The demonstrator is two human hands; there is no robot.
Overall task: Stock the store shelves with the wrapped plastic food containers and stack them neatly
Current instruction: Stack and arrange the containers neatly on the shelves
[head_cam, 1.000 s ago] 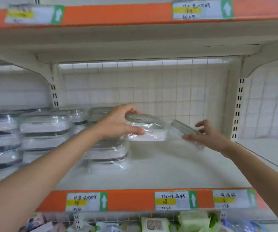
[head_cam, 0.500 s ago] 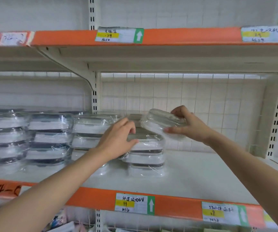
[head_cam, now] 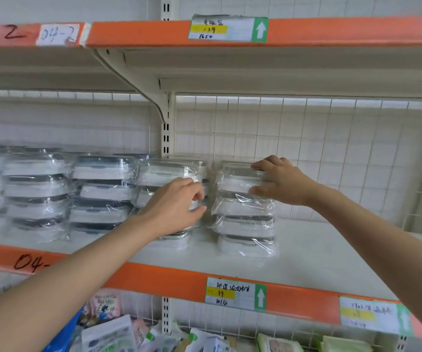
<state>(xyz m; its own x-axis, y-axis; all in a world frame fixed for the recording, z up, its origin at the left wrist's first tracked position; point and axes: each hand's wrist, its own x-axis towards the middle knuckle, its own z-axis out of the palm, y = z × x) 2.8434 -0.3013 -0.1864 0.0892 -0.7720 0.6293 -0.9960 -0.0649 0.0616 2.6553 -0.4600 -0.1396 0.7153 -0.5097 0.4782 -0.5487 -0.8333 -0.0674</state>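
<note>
While the right hand [head_cam: 282, 181] clasps the top container [head_cam: 243, 177] and the left hand [head_cam: 177, 207] grips the neighbouring stack [head_cam: 164, 179], she should square both toward the shelf's [head_cam: 331, 252] back edge.

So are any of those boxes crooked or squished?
None look squished. The stacks left of the post sit a bit uneven, their boxes shifted sideways on each other. The right stack looks straight, with the right hand on its top box. The left hand hides part of the next stack.
</note>
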